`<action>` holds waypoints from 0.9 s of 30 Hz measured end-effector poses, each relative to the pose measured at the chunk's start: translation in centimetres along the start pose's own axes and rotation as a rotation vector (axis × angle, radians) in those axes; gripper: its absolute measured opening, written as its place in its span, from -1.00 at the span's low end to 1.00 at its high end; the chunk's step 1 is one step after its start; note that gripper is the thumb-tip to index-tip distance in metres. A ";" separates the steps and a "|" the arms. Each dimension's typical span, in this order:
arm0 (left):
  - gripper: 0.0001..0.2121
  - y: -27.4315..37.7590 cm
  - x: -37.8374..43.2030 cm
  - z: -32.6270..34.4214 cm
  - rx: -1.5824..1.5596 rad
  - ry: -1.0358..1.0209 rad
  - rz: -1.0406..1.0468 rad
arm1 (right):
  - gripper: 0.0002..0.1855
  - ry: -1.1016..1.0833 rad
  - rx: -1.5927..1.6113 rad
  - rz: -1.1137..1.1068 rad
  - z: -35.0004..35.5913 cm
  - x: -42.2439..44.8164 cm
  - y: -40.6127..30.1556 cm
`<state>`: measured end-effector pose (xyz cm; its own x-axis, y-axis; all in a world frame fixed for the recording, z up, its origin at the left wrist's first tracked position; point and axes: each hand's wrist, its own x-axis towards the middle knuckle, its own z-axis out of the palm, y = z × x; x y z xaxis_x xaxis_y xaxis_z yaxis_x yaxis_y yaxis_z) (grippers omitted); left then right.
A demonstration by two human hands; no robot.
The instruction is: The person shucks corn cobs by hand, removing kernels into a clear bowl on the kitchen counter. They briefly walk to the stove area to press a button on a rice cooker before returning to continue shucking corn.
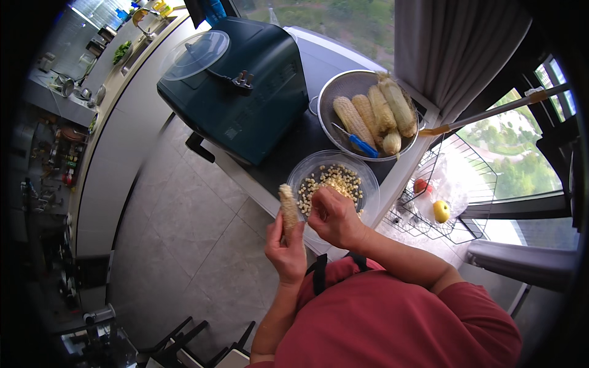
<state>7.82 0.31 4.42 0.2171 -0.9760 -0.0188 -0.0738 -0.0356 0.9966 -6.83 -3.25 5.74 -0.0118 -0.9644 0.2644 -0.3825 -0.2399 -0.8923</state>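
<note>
My left hand (286, 250) grips a corn cob (289, 209) upright at the left rim of a clear plastic bowl (372, 184). The cob looks largely stripped of its kernels. Above the bowl's near side is my right hand (336, 217), fingers curled inward; whether it pinches anything is hidden. Loose pale corn kernels (338, 177) lie in the bowl. Behind it stands a metal mesh colander (327, 94) with several ears of corn (354, 119), one still partly in its husk (395, 103). A blue-handled tool (363, 145) with a thin metal shank rests across the ears.
Left of the colander sits a dark green appliance (239, 92), with a clear lid (198, 55) and a power plug (242, 83) on top. At right, a wire rack (478, 170) holds a yellow fruit (441, 211) and red fruit (422, 186). A pole (497, 110) slants beside the colander.
</note>
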 end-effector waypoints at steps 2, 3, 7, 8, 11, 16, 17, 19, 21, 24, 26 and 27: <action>-0.57 0.7 0.0 -0.2 0.036 -0.015 0.122 | -0.80 -0.083 0.021 0.115 -0.2 -0.5 1.3; -0.57 1.2 0.1 -0.2 0.056 -0.024 0.185 | -0.80 -0.074 -0.041 0.029 -0.2 -0.6 2.4; -0.57 1.1 -0.3 0.3 0.103 -0.016 0.219 | -0.82 -0.048 -0.145 -0.108 -0.8 0.0 3.2; -0.56 1.0 -0.4 0.5 0.100 -0.004 0.210 | -0.82 -0.061 -0.083 -0.037 -1.1 0.4 2.5; -0.55 0.8 -0.7 0.9 0.124 -0.010 0.204 | -0.80 -0.111 0.046 0.042 -1.5 1.9 -0.2; -0.54 0.7 -1.3 1.3 0.135 -0.036 0.222 | -0.80 -0.144 -0.022 -0.098 -0.1 2.2 0.2; -0.55 0.7 -1.4 1.3 0.134 -0.033 0.218 | -0.80 -0.122 -0.049 -0.156 0.3 1.9 0.7; -0.55 0.1 -1.6 1.2 0.097 -0.040 0.217 | -0.86 -0.132 -0.066 -0.178 0.7 1.6 1.2; -0.56 -0.4 -1.7 1.0 0.071 -0.063 0.204 | -0.88 -0.092 -0.045 -0.193 1.0 1.5 1.2; -0.57 -0.6 -1.8 1.0 -0.008 -0.091 0.135 | -0.89 -0.031 0.077 0.028 1.8 0.5 0.6; -0.56 -0.5 -1.5 1.2 -0.135 -0.067 0.052 | -0.89 -0.019 0.107 0.049 1.7 0.4 0.8; -0.56 -0.3 -1.5 1.1 -0.165 -0.111 0.039 | -0.89 -0.013 0.122 0.057 1.6 0.5 1.0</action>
<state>6.50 1.53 4.05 0.1078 -0.9940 0.0203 0.0823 0.0292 0.9962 -5.71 -4.14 4.38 -0.0184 -0.9780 0.2079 -0.2664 -0.1956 -0.9438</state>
